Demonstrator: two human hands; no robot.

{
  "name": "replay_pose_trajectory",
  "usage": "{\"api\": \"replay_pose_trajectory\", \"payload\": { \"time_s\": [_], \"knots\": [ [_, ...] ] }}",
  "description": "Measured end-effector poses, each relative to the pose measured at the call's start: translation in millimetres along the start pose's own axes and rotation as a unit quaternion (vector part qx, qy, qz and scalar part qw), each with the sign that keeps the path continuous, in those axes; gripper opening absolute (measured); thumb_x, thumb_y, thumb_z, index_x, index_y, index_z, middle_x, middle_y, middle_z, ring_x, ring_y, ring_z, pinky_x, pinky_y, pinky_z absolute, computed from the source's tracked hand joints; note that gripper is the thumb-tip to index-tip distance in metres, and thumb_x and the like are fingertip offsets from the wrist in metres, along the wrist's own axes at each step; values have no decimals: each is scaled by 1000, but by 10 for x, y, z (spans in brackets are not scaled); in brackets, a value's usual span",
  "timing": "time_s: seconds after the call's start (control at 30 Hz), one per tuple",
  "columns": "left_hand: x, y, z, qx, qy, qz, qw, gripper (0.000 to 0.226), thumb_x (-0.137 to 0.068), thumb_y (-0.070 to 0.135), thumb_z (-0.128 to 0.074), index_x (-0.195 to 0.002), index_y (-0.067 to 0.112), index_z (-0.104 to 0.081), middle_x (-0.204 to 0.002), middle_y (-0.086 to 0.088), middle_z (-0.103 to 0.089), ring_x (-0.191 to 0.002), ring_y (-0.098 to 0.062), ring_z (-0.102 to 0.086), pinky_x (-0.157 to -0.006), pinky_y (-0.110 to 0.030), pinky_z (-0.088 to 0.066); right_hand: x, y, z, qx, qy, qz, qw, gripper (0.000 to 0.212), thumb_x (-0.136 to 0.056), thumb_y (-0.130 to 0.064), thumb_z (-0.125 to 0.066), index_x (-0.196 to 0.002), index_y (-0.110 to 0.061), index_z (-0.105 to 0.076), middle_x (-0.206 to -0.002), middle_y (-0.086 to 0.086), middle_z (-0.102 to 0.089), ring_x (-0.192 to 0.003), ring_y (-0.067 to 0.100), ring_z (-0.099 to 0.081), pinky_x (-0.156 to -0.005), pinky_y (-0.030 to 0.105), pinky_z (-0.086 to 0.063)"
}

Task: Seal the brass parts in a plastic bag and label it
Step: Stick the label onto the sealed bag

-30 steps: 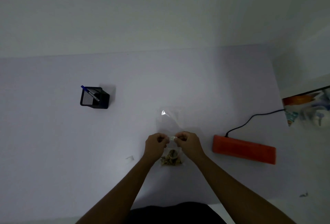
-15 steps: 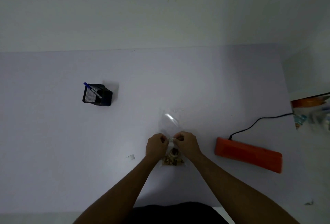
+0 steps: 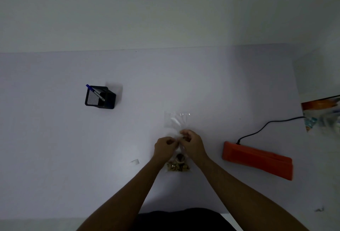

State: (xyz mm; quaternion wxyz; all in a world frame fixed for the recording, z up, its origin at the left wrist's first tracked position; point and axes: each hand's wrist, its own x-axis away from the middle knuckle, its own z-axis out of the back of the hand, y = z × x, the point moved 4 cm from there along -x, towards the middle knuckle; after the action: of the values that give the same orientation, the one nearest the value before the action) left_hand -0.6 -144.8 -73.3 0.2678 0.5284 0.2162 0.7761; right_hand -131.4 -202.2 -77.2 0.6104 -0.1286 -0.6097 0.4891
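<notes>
- The plastic bag (image 3: 177,120) lies flat on the table (image 3: 55,147), right in front of the person.
- The brass parts (image 3: 177,165) sit in a small heap at the near end of the bag, between the two wrists.
- The left hand (image 3: 165,147) and the right hand (image 3: 191,143) are close together over the middle of the bag. Both are curled, and each grip is narrow and seems to pinch the clear plastic just above the parts. Something small and pale may be between the fingers, but it is too small to be sure.
- The far end of the bag looks flat and empty.
- I think the step now is gathering the bag shut above the parts. To do it well, keep the parts pushed down to the near end, press the air out, and hold the plastic smooth with no folds.
- An orange heat sealer (image 3: 257,162) with a black cord (image 3: 265,125) waits on the right, well apart from the bag.
- A black mesh pen holder (image 3: 100,98) with a blue pen (image 3: 95,92) stands far off to the left.
- A small white scrap (image 3: 135,161) lies near the left arm; it may be a label.
- The table is pale and mostly bare. The wall behind is plain, and the room is dim.
</notes>
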Motion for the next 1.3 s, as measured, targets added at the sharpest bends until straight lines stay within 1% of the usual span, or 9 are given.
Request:
{"api": "replay_pose_trajectory", "payload": {
  "time_s": [0.13,0.2,0.3,0.43,0.57,0.83,1.03,1.17,1.3],
  "knots": [
    [29,24,28,85,-25,18,996,21,-86,28,-70,-84,9,-77,-82,-12,-74,-68,-15,-64,-55,-23,-48,18,-10,16,-83,-9,-48,995,11,-85,-13,-72,-92,-5,-72,-80,8,-74,-69,15,-68,-57,18,-52],
    [26,14,24,49,-40,0,998,26,-83,37,-72,-84,12,-76,-80,-7,-75,-72,-16,-68,-63,-29,-53,16,-1,32,-76,-18,-44,996,7,-85,-10,-71,-87,-4,-73,-77,8,-74,-65,12,-70,-57,19,-53],
    [43,3,63,-3,15,-9,1000,28,-80,40,-74,-91,15,-72,-82,1,-72,-79,-14,-68,-73,-29,-55,-17,36,62,-8,-28,-15,999,4,-84,-11,-72,-85,-8,-74,-78,11,-75,-65,14,-69,-61,26,-55],
    [73,25,71,-30,38,-46,998,23,-80,34,-75,-93,16,-68,-79,5,-68,-74,-9,-64,-68,-20,-52,-19,39,42,128,-71,40,988,10,-85,-18,-71,-90,-14,-78,-83,-1,-76,-72,-2,-66,-66,8,-50],
    [45,-51,-2,-84,21,-65,994,11,-86,29,-70,-84,18,-72,-76,6,-69,-71,-8,-64,-70,-23,-52,-8,49,56,172,-76,62,980,13,-85,-16,-69,-95,-11,-77,-90,2,-76,-78,6,-67,-67,2,-46],
    [2,-79,-8,-133,45,-55,989,13,-87,29,-66,-85,18,-72,-82,4,-72,-73,-10,-66,-71,-28,-57,-47,52,18,223,-34,53,973,11,-84,-20,-70,-91,-12,-68,-83,1,-67,-76,13,-63,-62,15,-48],
    [-35,-96,-19,-149,51,-58,986,11,-87,25,-63,-79,21,-70,-76,4,-70,-65,-8,-64,-66,-28,-57,-52,48,-27,262,-32,53,963,7,-86,-22,-67,-89,-16,-64,-77,-4,-62,-72,12,-60,-56,16,-41],
    [-24,-65,-4,-172,66,-49,982,18,-85,33,-67,-74,21,-61,-69,6,-64,-62,-12,-60,-53,-19,-43,-34,57,-37,285,-17,60,957,10,-84,-22,-67,-84,-16,-59,-75,-3,-61,-69,15,-59,-59,28,-47],
    [-23,-77,89,-184,91,-16,978,34,-76,46,-74,-72,17,-57,-68,0,-64,-61,-16,-60,-51,-25,-40,-49,132,15,288,12,52,956,21,-80,-27,-71,-78,-20,-51,-72,-5,-56,-64,14,-53,-56,31,-43]
  ]
}}
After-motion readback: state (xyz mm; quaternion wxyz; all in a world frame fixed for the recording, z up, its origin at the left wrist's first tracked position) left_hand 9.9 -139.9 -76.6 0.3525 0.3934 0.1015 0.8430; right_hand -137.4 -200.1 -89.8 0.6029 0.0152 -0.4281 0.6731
